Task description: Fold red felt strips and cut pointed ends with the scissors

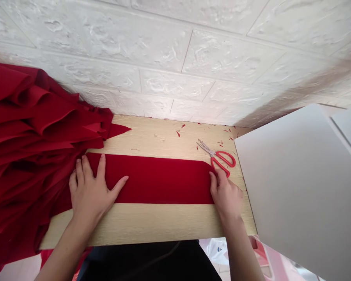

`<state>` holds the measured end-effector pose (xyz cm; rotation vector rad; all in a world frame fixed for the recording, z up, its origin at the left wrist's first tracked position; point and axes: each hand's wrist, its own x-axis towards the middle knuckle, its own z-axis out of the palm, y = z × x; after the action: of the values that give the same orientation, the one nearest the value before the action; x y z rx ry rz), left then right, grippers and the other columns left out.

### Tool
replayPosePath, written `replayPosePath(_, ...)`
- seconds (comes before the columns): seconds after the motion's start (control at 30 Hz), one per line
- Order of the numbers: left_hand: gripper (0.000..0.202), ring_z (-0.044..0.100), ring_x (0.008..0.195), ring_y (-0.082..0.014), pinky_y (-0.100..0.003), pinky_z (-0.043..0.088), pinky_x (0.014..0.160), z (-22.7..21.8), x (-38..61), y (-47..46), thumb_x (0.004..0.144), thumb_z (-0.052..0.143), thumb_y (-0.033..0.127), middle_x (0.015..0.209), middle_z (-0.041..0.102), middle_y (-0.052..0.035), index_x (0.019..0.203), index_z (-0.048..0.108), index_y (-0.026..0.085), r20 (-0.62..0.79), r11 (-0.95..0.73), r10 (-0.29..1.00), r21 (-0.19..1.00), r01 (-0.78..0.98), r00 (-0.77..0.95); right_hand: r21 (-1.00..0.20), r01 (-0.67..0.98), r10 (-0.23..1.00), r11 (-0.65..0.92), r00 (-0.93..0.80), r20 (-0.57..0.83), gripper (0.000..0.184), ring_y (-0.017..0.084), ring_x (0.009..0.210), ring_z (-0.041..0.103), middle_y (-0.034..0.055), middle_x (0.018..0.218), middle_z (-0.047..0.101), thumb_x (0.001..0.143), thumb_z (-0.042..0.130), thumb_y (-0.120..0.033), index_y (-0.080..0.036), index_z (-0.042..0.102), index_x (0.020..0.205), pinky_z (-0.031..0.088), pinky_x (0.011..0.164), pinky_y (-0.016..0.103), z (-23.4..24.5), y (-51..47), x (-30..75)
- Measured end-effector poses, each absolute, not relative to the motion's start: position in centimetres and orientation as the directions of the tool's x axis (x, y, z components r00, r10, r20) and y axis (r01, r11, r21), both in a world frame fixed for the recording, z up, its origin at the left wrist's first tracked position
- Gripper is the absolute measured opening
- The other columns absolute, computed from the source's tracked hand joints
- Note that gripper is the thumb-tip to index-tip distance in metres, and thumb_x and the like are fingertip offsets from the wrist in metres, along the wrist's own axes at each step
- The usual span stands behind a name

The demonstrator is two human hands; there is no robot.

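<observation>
A long strip of dark red fabric (160, 179) lies flat across the wooden table. My left hand (90, 187) rests on its left part, palm down with the fingers spread. At the strip's right end, my right hand (226, 193) pinches the upper corner between thumb and fingers, and the edge there lifts slightly. Just beyond that hand lie scissors (215, 154) with red handles, their blades pointing up and left and slightly apart. The strip's left end runs toward a large heap of the same red fabric (41, 128).
A textured white brick-pattern wall (163, 50) stands behind the wooden table (163, 222). Small red fabric scraps (178, 134) are scattered near the wall and scissors. A white box-like panel (298, 179) borders the right side. Below the front edge, dark clothing (152, 261) shows.
</observation>
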<state>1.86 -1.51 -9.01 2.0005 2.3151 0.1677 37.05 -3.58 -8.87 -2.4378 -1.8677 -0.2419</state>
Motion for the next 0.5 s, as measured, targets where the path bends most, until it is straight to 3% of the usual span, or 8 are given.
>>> replayPosePath(0.2,0.088,0.015,0.154,-0.0451,-0.06,0.022,0.12,-8.6,2.1,-1.6,0.091,0.032,0.067,0.166,0.014,-0.0278,0.158,0.028,0.01,0.008,0.157,0.987,0.132,0.979,-0.159,0.071,0.921,0.882,-0.383,0.342,0.323,0.04,0.015,0.048,0.053,0.0036,0.058,0.064,0.097,0.055,-0.048,-0.014,0.068,0.113,0.017,0.051,0.026,-9.4,-3.6,36.9)
replayPosePath(0.33,0.088,0.018,0.153,-0.0458,-0.06,0.023,0.119,-8.3,2.4,-1.6,0.091,0.034,0.066,0.164,0.017,-0.0301,0.157,0.029,0.009,0.004,0.174,0.984,0.13,0.976,-0.176,0.08,0.908,0.847,-0.412,0.348,0.402,0.041,0.014,0.044,0.05,0.0009,0.051,0.059,0.093,0.057,-0.052,-0.016,0.07,0.107,0.016,0.049,0.025,-9.4,-3.8,38.2)
replayPosePath(0.43,0.088,0.018,0.153,-0.0451,-0.059,0.022,0.12,-8.2,2.5,-1.6,0.09,0.035,0.065,0.164,0.018,-0.0292,0.157,0.03,0.009,-0.001,0.18,0.983,0.129,0.975,-0.181,0.058,0.958,0.837,-0.28,0.213,0.504,0.03,0.013,0.044,0.05,-0.0011,0.048,0.057,0.097,0.057,-0.043,-0.016,0.071,0.098,0.022,0.047,0.025,-8.3,-4.2,37.4)
replayPosePath(0.5,0.088,0.017,0.153,-0.0455,-0.06,0.022,0.12,-8.2,2.5,-1.6,0.09,0.035,0.065,0.164,0.017,-0.0297,0.157,0.03,0.008,0.002,0.173,0.985,0.134,0.976,-0.175,0.011,0.997,0.849,-0.078,0.06,0.525,0.022,0.013,0.05,0.055,0.0003,0.057,0.064,0.099,0.056,-0.033,-0.016,0.071,0.097,0.033,0.051,0.026,-6.9,-4.4,35.0)
